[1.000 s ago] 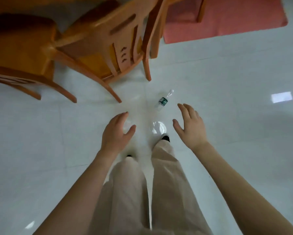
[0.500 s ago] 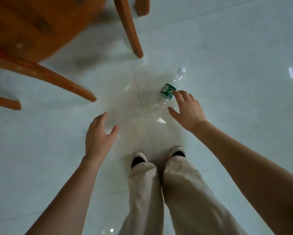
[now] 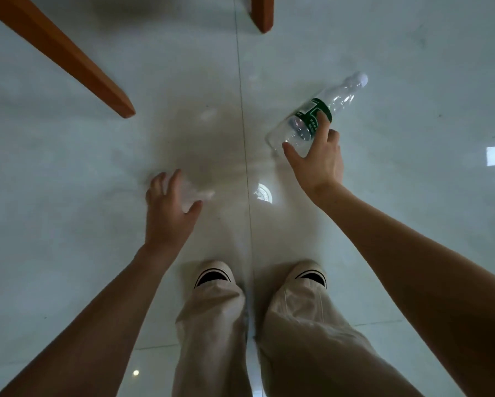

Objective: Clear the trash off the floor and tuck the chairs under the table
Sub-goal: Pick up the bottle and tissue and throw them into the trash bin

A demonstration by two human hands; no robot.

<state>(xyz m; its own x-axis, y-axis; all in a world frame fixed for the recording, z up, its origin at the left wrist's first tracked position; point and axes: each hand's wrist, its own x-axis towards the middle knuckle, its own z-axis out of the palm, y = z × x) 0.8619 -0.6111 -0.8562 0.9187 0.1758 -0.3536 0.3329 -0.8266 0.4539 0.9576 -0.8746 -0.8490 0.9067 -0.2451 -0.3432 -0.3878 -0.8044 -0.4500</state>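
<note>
A clear plastic bottle [image 3: 335,103] with a green label and white cap lies on its side on the white tiled floor. My right hand [image 3: 317,159] grips it, fingers over the label and thumb at its base end. A small, blurred piece of clear crumpled plastic [image 3: 193,194] lies on the floor to the left. My left hand [image 3: 167,213] hovers over that plastic with fingers and thumb spread on either side of it. I cannot tell whether it touches. Two orange wooden chair legs [image 3: 68,58] [image 3: 262,12] stand at the top.
My two feet in white shoes [image 3: 214,275] and beige trousers stand at the bottom centre. A tile seam [image 3: 242,110] runs up the middle of the glossy floor, which carries light reflections [image 3: 262,193].
The view has dropped closer to the floor and the chairs have slid mostly out of the top. My right hand reached the bottle and closed on it. My left hand lowered over the clear plastic.
</note>
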